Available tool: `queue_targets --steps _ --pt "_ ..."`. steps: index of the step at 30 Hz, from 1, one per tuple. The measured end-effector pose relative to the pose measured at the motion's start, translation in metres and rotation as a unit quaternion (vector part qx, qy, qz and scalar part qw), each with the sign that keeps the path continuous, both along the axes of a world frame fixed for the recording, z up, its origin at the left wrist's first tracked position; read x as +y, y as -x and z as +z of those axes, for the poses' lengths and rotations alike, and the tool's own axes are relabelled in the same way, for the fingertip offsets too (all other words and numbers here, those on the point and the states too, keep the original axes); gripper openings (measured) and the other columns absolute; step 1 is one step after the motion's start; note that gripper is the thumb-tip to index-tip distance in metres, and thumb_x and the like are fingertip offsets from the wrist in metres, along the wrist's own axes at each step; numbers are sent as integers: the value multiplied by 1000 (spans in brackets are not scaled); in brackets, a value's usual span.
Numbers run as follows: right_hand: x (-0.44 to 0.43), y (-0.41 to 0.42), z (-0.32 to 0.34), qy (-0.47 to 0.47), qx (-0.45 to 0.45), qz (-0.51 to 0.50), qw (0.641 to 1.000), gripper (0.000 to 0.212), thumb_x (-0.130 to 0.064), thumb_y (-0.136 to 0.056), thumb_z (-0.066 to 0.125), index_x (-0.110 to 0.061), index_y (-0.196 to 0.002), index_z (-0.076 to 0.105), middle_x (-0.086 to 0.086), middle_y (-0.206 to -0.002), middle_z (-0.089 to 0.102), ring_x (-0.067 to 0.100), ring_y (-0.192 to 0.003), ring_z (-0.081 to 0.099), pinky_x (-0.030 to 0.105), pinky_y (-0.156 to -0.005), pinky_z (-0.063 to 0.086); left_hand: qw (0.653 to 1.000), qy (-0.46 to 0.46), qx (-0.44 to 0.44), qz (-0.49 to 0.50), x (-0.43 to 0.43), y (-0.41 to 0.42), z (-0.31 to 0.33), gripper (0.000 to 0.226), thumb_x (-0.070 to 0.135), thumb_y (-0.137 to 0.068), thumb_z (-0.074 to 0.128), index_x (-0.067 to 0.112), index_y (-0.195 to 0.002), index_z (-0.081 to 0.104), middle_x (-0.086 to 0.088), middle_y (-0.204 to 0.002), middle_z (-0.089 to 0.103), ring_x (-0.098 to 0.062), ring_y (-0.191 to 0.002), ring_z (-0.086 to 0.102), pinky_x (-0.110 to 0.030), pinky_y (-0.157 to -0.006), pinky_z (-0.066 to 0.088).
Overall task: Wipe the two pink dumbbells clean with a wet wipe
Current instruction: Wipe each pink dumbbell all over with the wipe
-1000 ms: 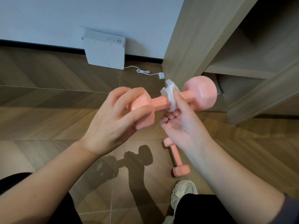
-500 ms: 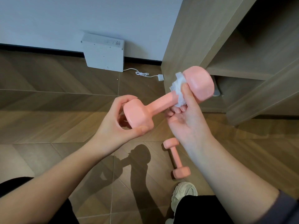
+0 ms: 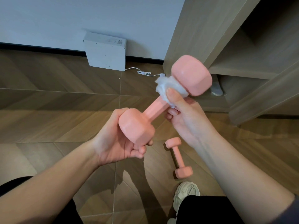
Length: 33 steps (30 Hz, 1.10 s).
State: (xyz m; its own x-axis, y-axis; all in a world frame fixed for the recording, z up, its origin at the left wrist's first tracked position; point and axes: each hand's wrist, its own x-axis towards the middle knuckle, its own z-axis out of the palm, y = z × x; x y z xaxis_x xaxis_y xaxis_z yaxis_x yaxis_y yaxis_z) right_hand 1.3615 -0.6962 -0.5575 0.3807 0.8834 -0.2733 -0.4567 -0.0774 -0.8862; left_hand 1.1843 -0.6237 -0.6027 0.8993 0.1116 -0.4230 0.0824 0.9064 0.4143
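the left hand [image 3: 116,143] grips the lower head of a smooth pink dumbbell [image 3: 155,109], tilted in the air; the right hand [image 3: 186,115] pinches a crumpled white wet wipe [image 3: 166,88] round its bar, touching the upper head. the second pink dumbbell [image 3: 178,157] lies on the wooden floor [image 3: 48,94] near a shoe [image 3: 186,194]

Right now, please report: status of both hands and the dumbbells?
Left hand grips dumbbell by near head. Right hand pinches wipe round its handle, by far head. Second dumbbell lies on floor, apart. Nothing in the way.

Wood floor [image 3: 48,102], white wall [image 3: 64,16], shelving [image 3: 202,29]
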Motion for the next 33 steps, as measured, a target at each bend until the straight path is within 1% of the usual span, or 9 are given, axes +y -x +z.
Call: queue_targets --steps 5,8,11,18,21,23,28,31,33 --pt "-10 15 5 112 -193 111 968 28 -38 -66 80 -26 -89 70 -20 -68 71 -10 -61 63 9 -47 45 999 -13 -36 -9 3 -6 3 62 58 -90 40 4 -115 58 -26 -87 57 -32 -54 60 -35 -55 56" --pt "-11 14 4 140 -237 138 951 15 -40 -76 79 -35 -86 69 -30 -76 70 -20 -72 60 10 -42 46 996 -65 -59 13 1 -10 2 64 55 -92 37 5 -127 56 -24 -88 57 -32 -57 58 -36 -57 54" --pt "-11 6 3 141 -281 139 939 15 -43 -79 77 -38 -89 68 -33 -81 68 -23 -81 58 15 -52 48 984 -145 -63 81 -3 -17 -1 63 48 -93 38 -2 -129 51 -26 -101 52 -31 -65 51 -37 -59 50" --pt "-13 -2 -3 177 -283 53 941 16 -46 -79 77 -33 -69 75 -26 -58 63 -20 -64 57 26 -53 52 939 -301 -54 158 -9 -31 -13 33 42 -88 52 12 -104 51 -19 -104 59 -28 -82 57 -42 -72 52" --pt "-11 -11 -13 196 -295 69 933 21 -44 -81 77 -25 -74 74 -24 -63 66 -14 -71 62 27 -58 53 949 -264 -15 170 -6 -35 -24 55 33 -81 66 8 -126 46 -20 -123 56 -29 -95 60 -55 -89 51" --pt "-6 -22 -21 234 -299 109 919 16 -43 -81 77 -28 -80 72 -19 -74 69 4 -80 66 30 -68 54 957 -227 20 178 -5 -38 -32 62 26 -79 69 10 -134 45 -18 -129 54 -30 -99 64 -58 -92 51" --pt "10 -79 -44 313 -324 231 863 17 -35 -84 75 -21 -81 66 -6 -69 57 12 -66 47 27 -61 37 961 -160 110 195 -7 -68 -63 63 25 -71 72 16 -129 49 -21 -128 53 -34 -105 63 -46 -76 57" --pt "13 -121 -68 351 -360 196 842 22 -38 -87 72 -18 -94 66 -4 -78 58 12 -68 49 26 -61 38 953 -152 138 224 3 -97 -84 57 23 -74 72 16 -125 46 -19 -126 51 -34 -105 64 -46 -72 58" --pt "14 -150 -89 333 -371 130 857 28 -36 -89 70 -16 -108 67 -3 -89 63 11 -74 55 25 -62 43 937 -189 163 243 15 -115 -99 53 25 -72 73 21 -118 49 -13 -121 53 -31 -107 64 -45 -71 58"
